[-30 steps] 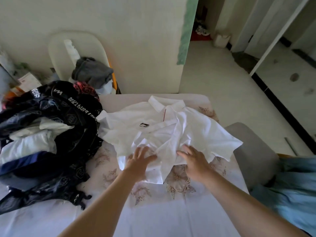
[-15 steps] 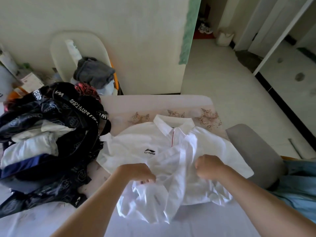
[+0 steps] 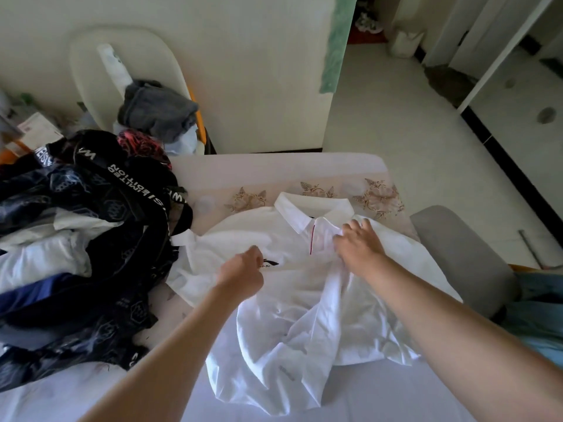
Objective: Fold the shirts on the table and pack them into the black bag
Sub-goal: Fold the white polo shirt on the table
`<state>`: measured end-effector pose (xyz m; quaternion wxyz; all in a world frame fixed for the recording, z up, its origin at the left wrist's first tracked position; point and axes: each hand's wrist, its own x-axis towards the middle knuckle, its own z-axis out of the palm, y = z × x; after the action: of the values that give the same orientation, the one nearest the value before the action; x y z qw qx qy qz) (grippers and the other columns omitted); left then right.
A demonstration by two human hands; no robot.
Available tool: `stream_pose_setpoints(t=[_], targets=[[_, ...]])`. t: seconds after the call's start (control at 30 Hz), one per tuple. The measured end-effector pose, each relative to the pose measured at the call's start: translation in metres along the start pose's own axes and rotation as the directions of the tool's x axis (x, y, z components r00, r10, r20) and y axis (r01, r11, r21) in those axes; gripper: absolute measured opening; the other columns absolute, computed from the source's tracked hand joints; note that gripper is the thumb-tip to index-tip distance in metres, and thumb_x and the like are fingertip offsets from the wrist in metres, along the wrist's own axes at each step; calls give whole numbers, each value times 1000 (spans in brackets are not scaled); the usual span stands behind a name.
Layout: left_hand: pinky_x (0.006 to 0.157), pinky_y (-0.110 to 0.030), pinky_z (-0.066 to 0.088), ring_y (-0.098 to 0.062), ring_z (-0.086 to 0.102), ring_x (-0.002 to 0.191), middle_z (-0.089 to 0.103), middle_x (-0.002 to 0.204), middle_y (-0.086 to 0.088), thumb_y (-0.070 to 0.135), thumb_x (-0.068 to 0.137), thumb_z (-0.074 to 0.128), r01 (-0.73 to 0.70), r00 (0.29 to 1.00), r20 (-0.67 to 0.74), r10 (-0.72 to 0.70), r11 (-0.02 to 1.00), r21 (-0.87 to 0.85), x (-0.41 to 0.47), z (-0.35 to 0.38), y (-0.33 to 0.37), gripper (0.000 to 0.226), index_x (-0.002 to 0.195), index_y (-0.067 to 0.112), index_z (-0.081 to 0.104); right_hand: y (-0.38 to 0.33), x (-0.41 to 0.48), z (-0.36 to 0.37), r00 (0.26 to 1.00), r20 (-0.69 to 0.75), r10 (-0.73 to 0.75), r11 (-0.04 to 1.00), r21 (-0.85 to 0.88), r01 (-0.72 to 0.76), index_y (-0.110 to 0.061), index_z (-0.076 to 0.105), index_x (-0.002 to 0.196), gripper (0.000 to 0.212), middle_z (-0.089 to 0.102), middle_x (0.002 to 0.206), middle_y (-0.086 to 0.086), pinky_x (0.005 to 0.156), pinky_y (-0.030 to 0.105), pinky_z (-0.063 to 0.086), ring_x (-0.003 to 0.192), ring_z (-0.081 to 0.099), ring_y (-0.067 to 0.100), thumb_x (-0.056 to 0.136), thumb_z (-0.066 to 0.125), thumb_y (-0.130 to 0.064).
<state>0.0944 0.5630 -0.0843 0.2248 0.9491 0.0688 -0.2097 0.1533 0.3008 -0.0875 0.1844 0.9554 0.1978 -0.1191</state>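
Note:
A white polo shirt [image 3: 292, 287] with a red placket stripe and a small black logo lies front up on the table [image 3: 274, 172], collar toward the far edge, its lower part rumpled. My left hand [image 3: 243, 269] sits on the chest beside the logo with its fingers curled into the fabric. My right hand [image 3: 358, 243] lies on the shirt just right of the placket, fingers bent and pinching the cloth. The black bag [image 3: 100, 239] stands open at the left of the table, with folded white and blue clothes inside it.
A grey chair [image 3: 457, 257] stands at the table's right edge, with light blue cloth [image 3: 536, 309] beyond it. A pale chair [image 3: 128, 74] behind the bag carries a grey garment [image 3: 158, 108]. Boxes and clutter sit at the far left. Open floor lies to the right.
The shirt has been pulled toward me, baring the floral pattern at the far edge. Both hands have moved from the hem up to the chest, on either side of the placket.

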Motion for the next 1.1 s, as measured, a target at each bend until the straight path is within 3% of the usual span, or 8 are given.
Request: stream_pose_setpoints(t=[0.2,0.33,0.5,0.67,0.83,0.97,1.03,1.1], targets=[[83,-34,51,-27,58,104,63,117,-5,-9,82,46,-62,947,-320,-19,969,-239,50,-31,-2,40,108,17,63,33,-11,2,947,88,309,951,-38,-307,-26,67,112,27,63,117,-2,101,39,31,117,50,22,92,49,-21],[97,-43,46,-23,52,113,61,116,1,-16,73,43,-399,861,-361,360,916,-39,35,-11,12,52,96,23,68,30,-20,9,916,-36,399,917,21,-398,-20,61,115,34,54,123,6,95,39,35,115,46,27,81,59,-15],[104,-27,35,-13,51,117,60,122,9,-3,79,43,-441,853,345,393,895,70,-10,20,16,55,112,34,67,4,-19,25,957,-214,-198,920,297,257,-20,69,107,47,61,104,6,86,40,38,96,58,30,68,62,5],[100,-25,29,-4,50,108,64,105,19,57,80,65,-508,837,346,423,836,206,-18,12,-3,35,110,40,65,0,-27,26,989,-68,-131,937,316,146,-24,68,115,33,59,109,3,97,39,28,103,57,28,86,56,-13],[91,-23,49,2,62,93,71,90,21,50,78,72,-317,867,401,296,948,-15,-12,-21,-21,18,91,39,76,13,-30,23,991,-124,48,933,359,0,-17,66,75,11,65,73,1,77,38,35,76,62,30,76,56,-14],[88,-36,44,-25,62,99,70,99,0,28,97,57,-160,976,-149,157,987,-7,19,-50,-43,17,96,23,73,19,-15,16,921,-243,305,914,347,-212,-13,62,69,11,60,60,3,67,37,35,63,58,29,78,63,-8],[91,-43,38,-32,54,105,63,108,-9,26,99,48,15,894,-448,-17,1000,-9,34,-64,-56,22,101,16,68,22,-6,11,848,-290,443,870,369,-328,-12,63,74,10,62,66,6,68,38,35,70,57,30,76,64,-2],[98,-48,34,-35,45,115,55,122,-14,29,100,42,192,861,-470,-196,980,-57,41,-69,-67,28,114,15,62,20,-1,7,801,-308,514,844,350,-407,-12,62,85,20,61,77,10,74,41,36,81,55,33,71,60,3]])
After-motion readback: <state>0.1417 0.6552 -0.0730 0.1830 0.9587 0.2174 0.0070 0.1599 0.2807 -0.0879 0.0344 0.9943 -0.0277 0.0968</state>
